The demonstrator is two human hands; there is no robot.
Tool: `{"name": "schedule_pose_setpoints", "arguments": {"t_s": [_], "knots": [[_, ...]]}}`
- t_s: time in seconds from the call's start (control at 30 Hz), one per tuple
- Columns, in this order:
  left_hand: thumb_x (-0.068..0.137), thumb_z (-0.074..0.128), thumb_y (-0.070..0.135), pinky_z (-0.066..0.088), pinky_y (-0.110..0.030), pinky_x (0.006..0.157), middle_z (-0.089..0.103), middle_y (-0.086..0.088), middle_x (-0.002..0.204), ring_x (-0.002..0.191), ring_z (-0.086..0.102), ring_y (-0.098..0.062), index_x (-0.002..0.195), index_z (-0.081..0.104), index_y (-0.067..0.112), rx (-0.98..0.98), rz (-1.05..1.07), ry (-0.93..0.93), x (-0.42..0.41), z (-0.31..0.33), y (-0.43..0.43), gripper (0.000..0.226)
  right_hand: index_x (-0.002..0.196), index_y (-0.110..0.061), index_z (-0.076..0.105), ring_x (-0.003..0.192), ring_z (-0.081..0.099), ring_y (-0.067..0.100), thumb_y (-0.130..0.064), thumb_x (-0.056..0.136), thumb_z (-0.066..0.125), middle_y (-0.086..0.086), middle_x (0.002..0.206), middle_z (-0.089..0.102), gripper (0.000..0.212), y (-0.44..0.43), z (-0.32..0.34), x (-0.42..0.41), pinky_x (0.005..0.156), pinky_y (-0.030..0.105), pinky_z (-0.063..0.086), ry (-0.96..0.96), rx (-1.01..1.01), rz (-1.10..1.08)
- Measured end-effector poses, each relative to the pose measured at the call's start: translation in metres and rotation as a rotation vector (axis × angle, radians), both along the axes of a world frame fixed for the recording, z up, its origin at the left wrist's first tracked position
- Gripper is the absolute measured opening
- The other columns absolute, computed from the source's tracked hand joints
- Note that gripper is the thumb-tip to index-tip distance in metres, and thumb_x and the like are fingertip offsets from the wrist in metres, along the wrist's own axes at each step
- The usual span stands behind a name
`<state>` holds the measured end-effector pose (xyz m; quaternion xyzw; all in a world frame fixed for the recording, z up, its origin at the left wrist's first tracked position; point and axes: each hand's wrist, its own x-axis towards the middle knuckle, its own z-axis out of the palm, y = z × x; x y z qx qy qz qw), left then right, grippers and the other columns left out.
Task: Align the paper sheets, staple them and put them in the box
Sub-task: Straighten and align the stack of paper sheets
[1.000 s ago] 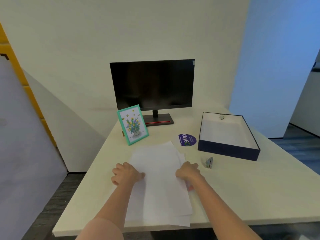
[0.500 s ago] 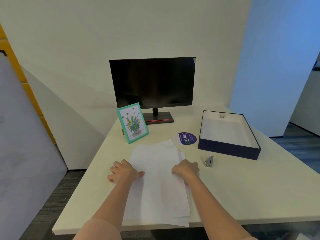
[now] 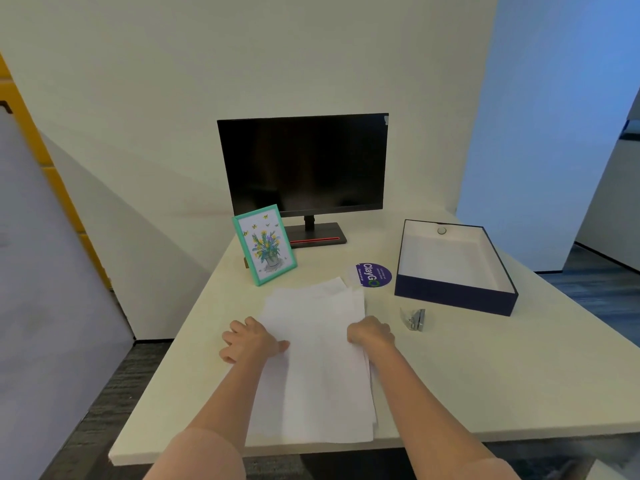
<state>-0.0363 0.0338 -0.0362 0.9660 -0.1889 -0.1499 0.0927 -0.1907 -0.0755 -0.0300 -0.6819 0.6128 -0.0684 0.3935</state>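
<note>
Near the front edge of the surface [image 3: 485, 382], toward the left half: a loose stack of white paper sheets [image 3: 322, 358], edges uneven, far corners fanned out of line, the near edge reaching almost to the front edge. Left hand [image 3: 251, 339] flat on the left side of the stack, fingers spread, palm down, partly on paper and partly on bare surface — gripping nothing. Right hand [image 3: 372, 332] on the right side of the stack, fingers curled down onto the sheets' right edge; pressing or pinching, cannot tell which. Just right of the right hand, apart from the paper: a small silver stapler [image 3: 414, 319], lying untouched. Beyond the stapler, toward the right edge and back corner: an open dark blue box [image 3: 453, 299] with a white interior, a small round item against its far inner wall, no sheets inside. Between the box and the stack's far corner: a round purple sticker [image 3: 374, 274] reading "ClayGo", flat on the surface. At the back edge, centred: a dark monitor [image 3: 303, 164] on its stand. In front of the monitor's left side — a teal picture frame [image 3: 265, 244] with painted flowers, leaning back upright.
</note>
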Motion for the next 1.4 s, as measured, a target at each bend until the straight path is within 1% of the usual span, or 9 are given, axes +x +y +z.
{"name": "schedule_pose_setpoints", "arguments": {"t_s": [0.1, 0.23, 0.37, 0.6, 0.87, 1.07, 1.17, 1.3, 1.4], "knots": [[0.073, 0.066, 0.063, 0.038, -0.04, 0.085, 0.035, -0.009, 0.134, 0.127, 0.035, -0.028, 0.135, 0.033, 0.015, -0.062, -0.012, 0.001, 0.006, 0.006, 0.0, 0.085, 0.132, 0.001, 0.044, 0.118, 0.054, 0.033, -0.009, 0.092, 0.045, 0.018, 0.131, 0.053, 0.04, -0.01, 0.008, 0.01, 0.084, 0.031, 0.045, -0.063, -0.02, 0.042], [0.083, 0.056, 0.059, 0.036, -0.044, 0.1, 0.035, -0.011, 0.137, 0.13, 0.034, -0.031, 0.136, 0.034, 0.011, -0.179, -0.014, -0.047, 0.017, 0.01, 0.0, 0.075, 0.116, -0.002, 0.047, 0.085, 0.054, 0.025, -0.007, 0.093, 0.043, 0.013, 0.095, 0.053, 0.025, -0.031, 0.037, 0.014, 0.075, 0.031, 0.04, -0.079, -0.086, 0.104], [0.081, 0.059, 0.059, 0.036, -0.042, 0.102, 0.034, -0.012, 0.138, 0.131, 0.034, -0.031, 0.138, 0.035, 0.011, -0.157, -0.053, 0.04, 0.022, 0.01, -0.005, 0.078, 0.122, 0.001, 0.049, 0.108, 0.057, 0.031, -0.01, 0.092, 0.046, 0.015, 0.107, 0.055, 0.032, -0.05, 0.041, 0.026, 0.092, 0.034, 0.048, 0.025, -0.118, 0.153], [0.077, 0.065, 0.055, 0.042, -0.036, 0.099, 0.036, -0.009, 0.134, 0.127, 0.036, -0.028, 0.134, 0.042, 0.013, 0.035, -0.22, -0.044, 0.023, 0.0, -0.012, 0.074, 0.116, -0.014, 0.049, 0.125, 0.037, 0.03, -0.024, 0.084, 0.059, 0.014, 0.135, 0.038, 0.035, -0.064, 0.007, 0.03, 0.103, 0.037, 0.034, 0.381, -0.163, 0.194], [0.079, 0.064, 0.054, 0.042, -0.036, 0.098, 0.037, -0.009, 0.134, 0.127, 0.036, -0.029, 0.134, 0.042, 0.013, 0.058, -0.229, -0.049, 0.023, -0.003, -0.015, 0.072, 0.139, -0.006, 0.025, 0.122, 0.048, 0.032, -0.017, 0.069, 0.079, 0.014, 0.129, 0.047, 0.089, -0.072, 0.004, 0.033, 0.097, 0.04, 0.046, 0.293, -0.054, 0.185], [0.086, 0.052, 0.056, 0.04, -0.038, 0.102, 0.037, -0.012, 0.137, 0.129, 0.036, -0.031, 0.136, 0.041, 0.01, 0.057, -0.238, -0.019, 0.026, 0.001, -0.01, 0.069, 0.115, -0.004, 0.052, 0.118, 0.054, 0.031, -0.004, 0.087, 0.056, 0.009, 0.089, 0.053, 0.028, -0.069, 0.025, 0.023, 0.085, 0.029, 0.043, 0.177, -0.048, 0.265], [0.096, 0.039, 0.049, 0.04, -0.035, 0.104, 0.042, -0.013, 0.14, 0.13, 0.042, -0.031, 0.138, 0.042, 0.006, 0.014, -0.234, 0.049, 0.033, 0.013, -0.011, 0.06, 0.13, 0.002, 0.045, 0.109, 0.055, 0.033, -0.002, 0.089, 0.055, 0.017, 0.118, 0.054, 0.042, -0.063, 0.037, 0.018, 0.096, 0.036, 0.046, 0.069, 0.031, 0.17], [0.098, 0.039, 0.036, 0.045, -0.033, 0.098, 0.049, -0.013, 0.137, 0.126, 0.05, -0.03, 0.133, 0.045, 0.003, 0.012, -0.253, 0.075, 0.033, 0.025, -0.008, 0.049, 0.101, 0.005, 0.05, 0.103, 0.06, 0.038, 0.008, 0.082, 0.048, 0.024, 0.112, 0.057, 0.02, -0.039, 0.024, 0.021, 0.097, 0.049, 0.048, -0.185, 0.283, 0.048], [0.096, 0.043, 0.031, 0.046, -0.03, 0.091, 0.052, -0.013, 0.133, 0.123, 0.051, -0.03, 0.129, 0.047, 0.003, 0.012, -0.24, 0.075, 0.034, 0.025, -0.007, 0.045, 0.101, 0.001, 0.049, 0.09, 0.063, 0.035, 0.002, 0.084, 0.046, 0.02, 0.097, 0.057, 0.017, -0.022, 0.014, 0.022, 0.087, 0.045, 0.053, -0.207, 0.339, 0.068]]}}
